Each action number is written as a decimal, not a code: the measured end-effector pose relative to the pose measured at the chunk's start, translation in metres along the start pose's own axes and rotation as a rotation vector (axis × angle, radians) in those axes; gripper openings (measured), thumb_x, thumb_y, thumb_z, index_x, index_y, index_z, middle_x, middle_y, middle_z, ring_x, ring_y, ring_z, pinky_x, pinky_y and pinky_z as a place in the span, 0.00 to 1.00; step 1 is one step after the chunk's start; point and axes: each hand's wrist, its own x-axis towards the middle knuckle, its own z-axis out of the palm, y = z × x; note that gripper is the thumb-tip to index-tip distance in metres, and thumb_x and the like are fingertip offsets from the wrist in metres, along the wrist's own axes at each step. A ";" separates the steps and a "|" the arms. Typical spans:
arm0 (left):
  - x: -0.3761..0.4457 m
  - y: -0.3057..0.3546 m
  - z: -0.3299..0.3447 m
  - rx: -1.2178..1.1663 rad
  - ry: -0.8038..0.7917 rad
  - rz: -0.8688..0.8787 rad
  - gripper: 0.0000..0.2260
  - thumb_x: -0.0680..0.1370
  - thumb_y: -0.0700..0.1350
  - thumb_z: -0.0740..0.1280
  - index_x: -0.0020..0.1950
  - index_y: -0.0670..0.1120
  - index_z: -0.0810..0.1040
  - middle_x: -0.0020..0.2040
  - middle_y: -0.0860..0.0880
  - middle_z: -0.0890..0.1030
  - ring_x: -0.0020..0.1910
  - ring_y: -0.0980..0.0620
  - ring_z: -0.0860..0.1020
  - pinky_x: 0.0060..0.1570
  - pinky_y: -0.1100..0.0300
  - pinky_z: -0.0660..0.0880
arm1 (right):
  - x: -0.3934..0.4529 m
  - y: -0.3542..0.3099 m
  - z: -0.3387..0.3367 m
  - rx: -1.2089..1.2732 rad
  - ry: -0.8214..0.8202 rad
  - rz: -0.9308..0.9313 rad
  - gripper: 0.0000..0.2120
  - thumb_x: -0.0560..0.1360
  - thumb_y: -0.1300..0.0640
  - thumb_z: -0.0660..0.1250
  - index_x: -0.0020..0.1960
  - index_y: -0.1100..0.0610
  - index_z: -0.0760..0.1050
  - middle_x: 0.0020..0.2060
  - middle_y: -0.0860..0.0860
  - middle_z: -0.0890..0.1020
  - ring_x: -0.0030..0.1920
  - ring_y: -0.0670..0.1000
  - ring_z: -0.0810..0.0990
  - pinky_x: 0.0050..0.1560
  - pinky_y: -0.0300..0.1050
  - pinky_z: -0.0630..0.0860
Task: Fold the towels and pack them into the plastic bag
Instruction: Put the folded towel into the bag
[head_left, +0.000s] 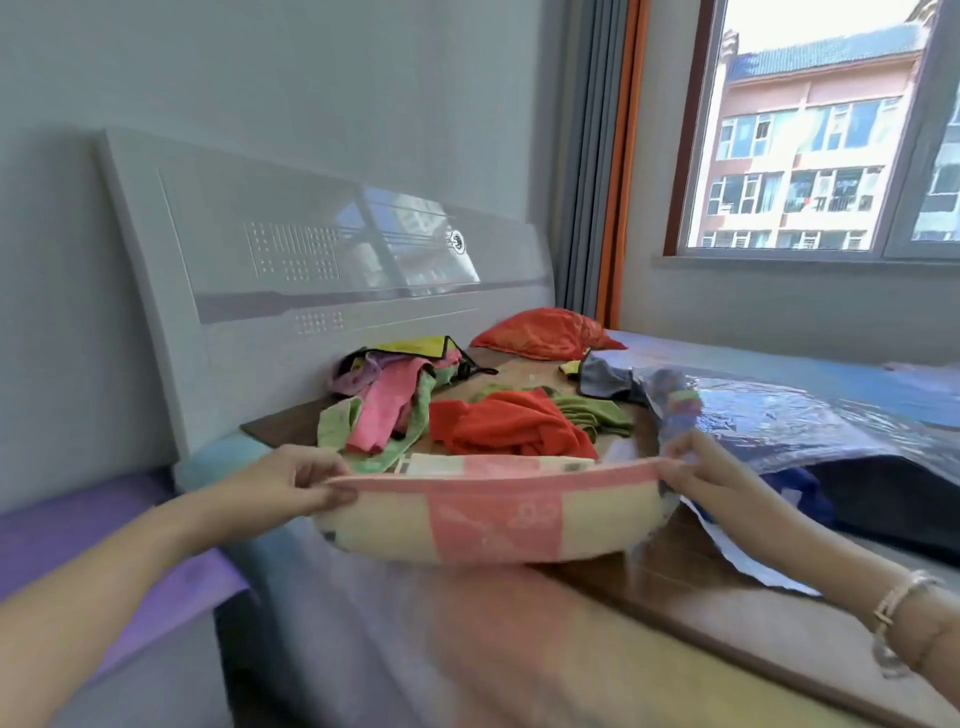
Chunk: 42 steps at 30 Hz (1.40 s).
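Observation:
A pink and pale-yellow striped towel (493, 519) hangs stretched between my hands above the bed's wooden board. My left hand (301, 480) pinches its left top corner and my right hand (698, 470) pinches the right top corner. Behind it lie loose towels: an orange-red one (511, 423), a green one (592, 410), and a heap of pink, green and purple ones (387, 402). A clear plastic bag (779, 415) lies crumpled to the right, just behind my right hand.
The white headboard (311, 270) stands at the back left. An orange pillow (540, 332) lies at the far end, a grey cloth (605, 379) next to it. Dark blue bedding (883, 493) sits at the right, a purple mat (78, 525) at the left.

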 end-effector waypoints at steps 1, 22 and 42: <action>-0.006 -0.008 0.009 -0.018 -0.076 -0.053 0.15 0.66 0.61 0.73 0.41 0.51 0.82 0.33 0.51 0.78 0.35 0.58 0.73 0.35 0.67 0.68 | -0.010 0.008 0.006 0.001 -0.041 0.044 0.05 0.79 0.60 0.62 0.46 0.59 0.68 0.30 0.49 0.77 0.31 0.44 0.72 0.32 0.37 0.67; 0.125 -0.077 0.077 0.295 0.594 -0.299 0.12 0.76 0.49 0.71 0.53 0.42 0.76 0.52 0.43 0.78 0.51 0.42 0.76 0.48 0.54 0.70 | 0.109 0.083 0.110 -1.355 0.104 -0.092 0.22 0.47 0.67 0.80 0.39 0.59 0.78 0.21 0.53 0.75 0.17 0.54 0.73 0.19 0.37 0.63; 0.074 0.000 0.076 -0.376 0.342 -0.509 0.07 0.77 0.44 0.69 0.54 0.46 0.77 0.46 0.46 0.79 0.41 0.49 0.77 0.33 0.59 0.75 | 0.052 0.048 0.130 -0.729 -0.288 0.021 0.27 0.82 0.43 0.47 0.79 0.46 0.47 0.79 0.52 0.50 0.78 0.55 0.47 0.75 0.61 0.46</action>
